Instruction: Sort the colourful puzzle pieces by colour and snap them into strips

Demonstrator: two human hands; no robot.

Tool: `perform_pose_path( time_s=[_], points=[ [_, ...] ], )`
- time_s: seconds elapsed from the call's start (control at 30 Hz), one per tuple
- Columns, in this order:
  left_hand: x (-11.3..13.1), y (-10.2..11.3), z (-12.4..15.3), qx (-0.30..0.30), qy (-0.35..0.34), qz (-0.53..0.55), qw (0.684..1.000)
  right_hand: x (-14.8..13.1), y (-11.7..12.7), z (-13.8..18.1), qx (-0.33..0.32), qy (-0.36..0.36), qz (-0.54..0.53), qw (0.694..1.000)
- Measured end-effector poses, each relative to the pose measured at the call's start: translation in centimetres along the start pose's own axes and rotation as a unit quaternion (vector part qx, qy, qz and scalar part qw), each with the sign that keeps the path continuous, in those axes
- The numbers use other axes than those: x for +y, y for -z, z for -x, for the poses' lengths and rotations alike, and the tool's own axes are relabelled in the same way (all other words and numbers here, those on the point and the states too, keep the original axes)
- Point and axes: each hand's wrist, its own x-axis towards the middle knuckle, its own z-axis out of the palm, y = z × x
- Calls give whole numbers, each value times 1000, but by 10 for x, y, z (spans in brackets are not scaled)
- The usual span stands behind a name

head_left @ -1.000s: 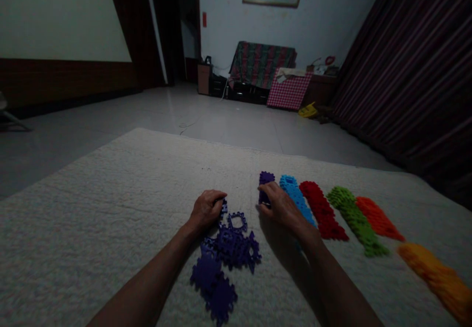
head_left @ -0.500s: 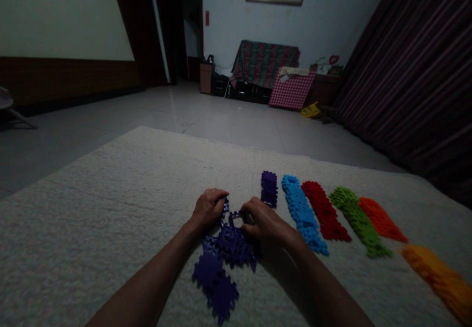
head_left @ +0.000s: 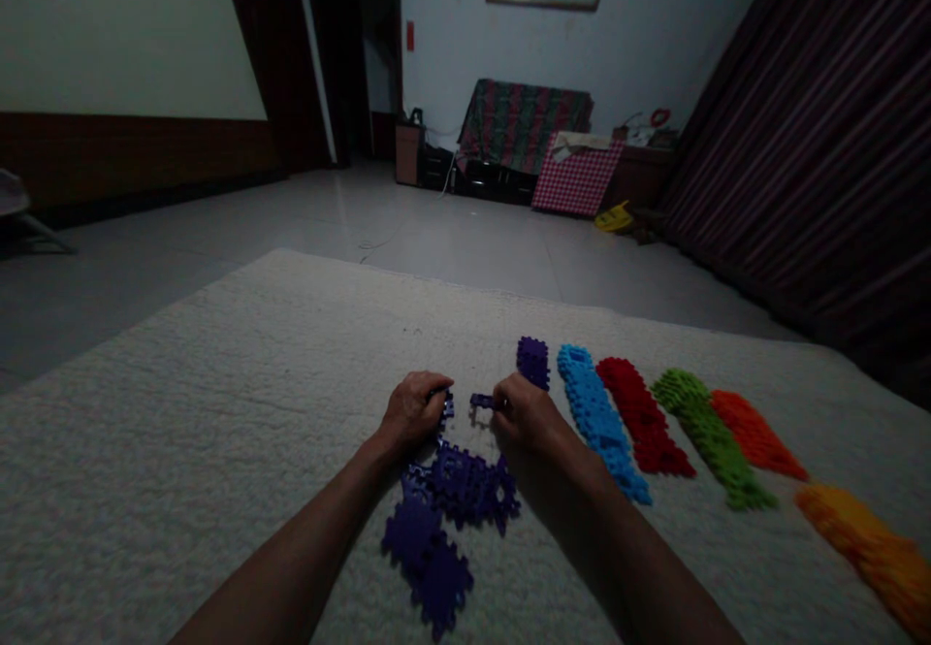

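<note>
A loose heap of purple interlocking tiles [head_left: 451, 504] lies on the white rug [head_left: 181, 432] in front of me. My left hand [head_left: 413, 410] is closed at the heap's far end, fingers curled on a purple tile. My right hand [head_left: 528, 414] pinches one open-frame purple tile [head_left: 480, 401], lifted just above the heap. Just beyond that hand lies a short purple row [head_left: 533, 361] of laid tiles.
Rows of tiles run to the right: blue [head_left: 596, 417], red [head_left: 640, 414], green [head_left: 702, 436], orange [head_left: 756, 434] and yellow-orange [head_left: 869, 553]. Bare floor, a cloth-covered bench [head_left: 528, 126] and a dark curtain [head_left: 836, 141] lie beyond the rug.
My right hand left the short purple row, came back to the heap, and now holds one frame tile lifted off it. My left hand has stayed put.
</note>
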Motion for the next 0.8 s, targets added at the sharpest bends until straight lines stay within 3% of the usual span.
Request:
perform_pose_path(
  time_s=[0.1,0.2,0.57,0.8],
  points=[
    [-1,-1,0,2,-5,1,1000,3,4,6,-68,14,16,997],
    [-1,-1,1,7,-7,0,1000,3,11,7,-93,29,13,995],
    [1,2,0,-9,-4,-2,1000,2,-10,6,-99,37,-25,994],
    [1,2,1,-3,1,8,1000,4,17,4,-63,24,28,997]
  ],
)
